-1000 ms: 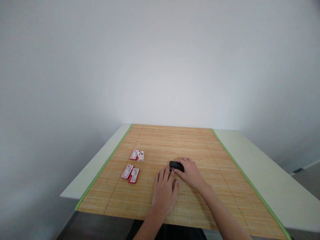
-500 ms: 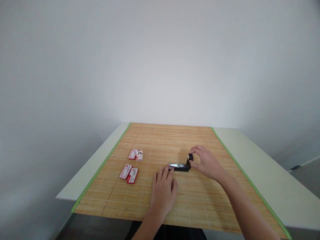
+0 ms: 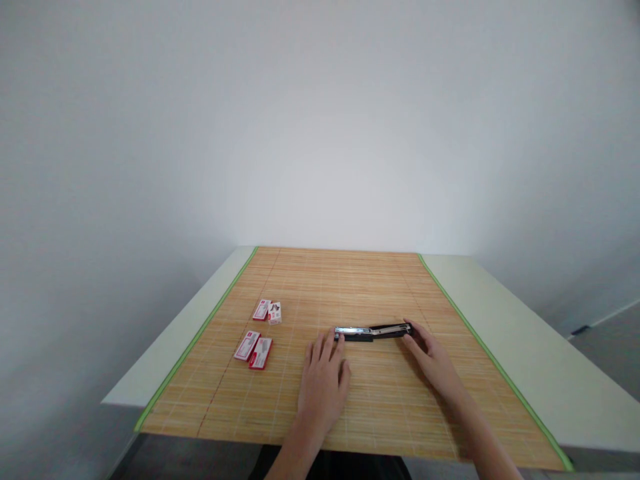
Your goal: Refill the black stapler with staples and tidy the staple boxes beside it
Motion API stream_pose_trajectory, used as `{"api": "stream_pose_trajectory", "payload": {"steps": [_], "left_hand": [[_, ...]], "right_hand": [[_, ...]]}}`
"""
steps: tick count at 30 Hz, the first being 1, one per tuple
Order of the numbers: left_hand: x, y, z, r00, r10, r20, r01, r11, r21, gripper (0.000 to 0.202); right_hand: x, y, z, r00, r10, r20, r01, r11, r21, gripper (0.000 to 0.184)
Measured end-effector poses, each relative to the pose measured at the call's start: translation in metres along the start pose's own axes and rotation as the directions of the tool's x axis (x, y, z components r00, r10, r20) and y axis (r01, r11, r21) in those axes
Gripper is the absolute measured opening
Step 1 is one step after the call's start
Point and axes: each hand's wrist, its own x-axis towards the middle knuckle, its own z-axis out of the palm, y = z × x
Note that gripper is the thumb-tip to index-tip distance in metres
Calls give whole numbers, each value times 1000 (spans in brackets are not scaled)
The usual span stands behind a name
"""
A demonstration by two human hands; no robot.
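1. A black stapler lies swung open into one long flat strip. Its metal staple channel faces up and it runs left to right across a bamboo mat.
2. The left hand lies just on the near side of the stapler's left end. It is open and palm down with the fingers spread, gripping nothing. Its longest fingertips touch that left end.
3. The right hand is at the stapler's right end. It is also open, with the fingers stretched out flat rather than wrapped around anything. Its fingertips rest against the tip of the opened arm.
4. To the left of the stapler, well apart from it, two small red-and-white boxes lie side by side, touching each other.
5. Farther left of the stapler and beyond that pair are two more small boxes, also touching. One lies flat and the other stands on its edge.
6. Under the stapler the mat has green edging and covers the middle of a pale table, which shows bare on both sides.
7. Beyond the stapler, behind the table's far edge, is a plain white wall.
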Motion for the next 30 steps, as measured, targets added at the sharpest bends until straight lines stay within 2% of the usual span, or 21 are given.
{"api": "stream_pose_trajectory", "payload": {"steps": [4, 6, 8, 11, 13, 14, 16, 19, 22, 24, 27, 30], "left_hand": [[-7, -12, -8, 1000, 1, -27, -2, 999, -47, 50], [-15, -28, -20, 991, -82, -109, 79, 996, -32, 43], [-25, -50, -36, 941, -233, -245, 246, 969, 23, 33], [-42, -85, -61, 806, -418, -419, 503, 857, 112, 38], [-53, -102, -72, 762, -464, -451, 581, 798, 161, 46], [-58, -107, -75, 759, -479, -441, 599, 779, 184, 48], [-64, -113, -77, 773, -503, -387, 606, 766, 214, 44], [-63, -112, -75, 841, -475, -258, 523, 835, 168, 34], [-52, -101, -69, 932, -348, -103, 352, 936, 29, 28], [-42, -90, -64, 969, -248, -8, 247, 968, -54, 27], [-25, -68, -55, 988, -117, 104, 131, 982, -138, 29], [-9, -47, -46, 982, -12, 188, 53, 975, -216, 33]], "right_hand": [[-22, -5, 9, 998, 57, -37, -57, 998, 14, 75], [-34, -6, 10, 994, 81, -78, -80, 997, 17, 80], [-44, -7, 10, 991, 80, -110, -80, 997, 1, 81], [-52, -9, 11, 992, 48, -120, -58, 995, -80, 77], [-52, -10, 11, 993, 19, -114, -35, 990, -137, 73], [-52, -11, 12, 994, 5, -110, -22, 987, -161, 72], [-52, -11, 14, 994, -21, -103, 0, 980, -200, 69], [-53, -14, 16, 992, -51, -111, 23, 969, -244, 63], [-59, -19, 20, 985, -48, -166, 0, 961, -278, 44], [-65, -26, 23, 981, -39, -190, -21, 952, -305, 29], [-75, -40, 30, 988, -59, -143, 10, 946, -324, 21], [-82, -56, 38, 992, -113, -59, 92, 955, -281, 20]]}}
